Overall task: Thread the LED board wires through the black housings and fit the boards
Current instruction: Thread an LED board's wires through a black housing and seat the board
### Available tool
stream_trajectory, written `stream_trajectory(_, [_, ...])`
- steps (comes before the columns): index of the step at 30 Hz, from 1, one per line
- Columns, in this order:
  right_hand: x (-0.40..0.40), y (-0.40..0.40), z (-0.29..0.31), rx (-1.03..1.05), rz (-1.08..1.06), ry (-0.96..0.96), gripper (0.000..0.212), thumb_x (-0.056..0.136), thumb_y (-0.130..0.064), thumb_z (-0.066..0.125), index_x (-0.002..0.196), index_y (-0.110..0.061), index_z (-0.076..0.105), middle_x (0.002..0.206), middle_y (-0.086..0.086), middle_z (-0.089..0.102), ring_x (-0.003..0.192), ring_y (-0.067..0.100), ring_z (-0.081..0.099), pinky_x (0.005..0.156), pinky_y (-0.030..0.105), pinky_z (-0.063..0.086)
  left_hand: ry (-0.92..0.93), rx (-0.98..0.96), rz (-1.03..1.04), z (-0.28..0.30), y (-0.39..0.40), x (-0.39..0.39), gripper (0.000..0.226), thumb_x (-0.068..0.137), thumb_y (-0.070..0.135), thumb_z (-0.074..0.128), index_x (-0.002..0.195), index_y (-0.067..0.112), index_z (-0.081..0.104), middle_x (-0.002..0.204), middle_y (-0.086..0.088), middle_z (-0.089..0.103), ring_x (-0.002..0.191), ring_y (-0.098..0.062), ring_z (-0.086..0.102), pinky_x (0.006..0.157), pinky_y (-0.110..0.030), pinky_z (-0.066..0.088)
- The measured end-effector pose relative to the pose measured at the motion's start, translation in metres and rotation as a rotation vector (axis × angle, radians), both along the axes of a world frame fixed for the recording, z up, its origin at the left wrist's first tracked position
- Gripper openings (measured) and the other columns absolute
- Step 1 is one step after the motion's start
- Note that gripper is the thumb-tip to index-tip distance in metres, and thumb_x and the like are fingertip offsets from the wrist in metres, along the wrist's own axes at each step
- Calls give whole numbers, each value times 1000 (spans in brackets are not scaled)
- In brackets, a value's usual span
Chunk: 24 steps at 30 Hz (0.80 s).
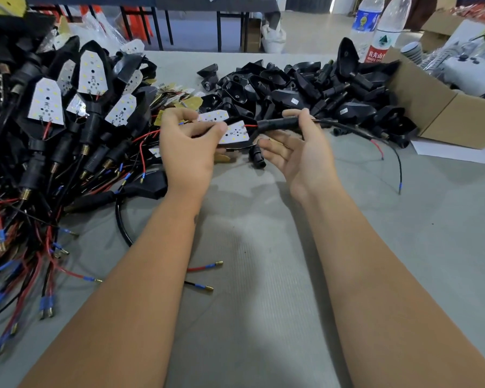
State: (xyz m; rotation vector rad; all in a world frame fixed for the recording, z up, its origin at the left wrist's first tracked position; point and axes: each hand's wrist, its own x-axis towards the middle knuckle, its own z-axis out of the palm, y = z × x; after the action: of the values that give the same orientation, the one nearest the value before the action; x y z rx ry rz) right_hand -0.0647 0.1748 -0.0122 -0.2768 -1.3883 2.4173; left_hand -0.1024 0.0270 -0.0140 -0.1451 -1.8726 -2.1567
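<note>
My left hand pinches a white LED board between thumb and fingers, held over the middle of the table. A short red wire runs from the board into the stem of a black housing. My right hand grips that stem between thumb and forefinger, its other fingers spread beneath. Red and black wires trail out of the stem's far end to the right, down onto the table. A second white board lies just behind my left hand's fingers.
Fitted housings with boards and wires are heaped at left. Empty black housings are piled behind my hands. A cardboard box and two water bottles stand at right. Loose wire ends lie on the grey table.
</note>
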Motion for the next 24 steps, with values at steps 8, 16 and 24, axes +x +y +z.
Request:
stream_trajectory(8, [3,-4,1,22,-20,102,16,95,-9,58,94,-17,72,61,-3,47,55,11,44,54,21,40,-69,252,8,3,-5,-12,11,97,10,58,99,3,66,75,4,71,68,-5,69,65,-20,56])
stream_trajectory(16, [12,-14,6,227,-40,187,17,90,-3,63,81,-14,54,59,2,54,53,16,50,57,27,43,-124,372,-14,9,-9,-14,23,96,7,59,119,7,53,107,-19,67,81,-22,70,62,-31,58])
stream_trajectory(24, [18,-82,17,1040,-116,407,10,86,-19,63,85,-25,54,74,-8,55,71,16,54,66,33,46,-86,58,48,68,-69,-35,10,98,19,56,103,21,64,112,-7,67,97,-25,64,81,-42,54])
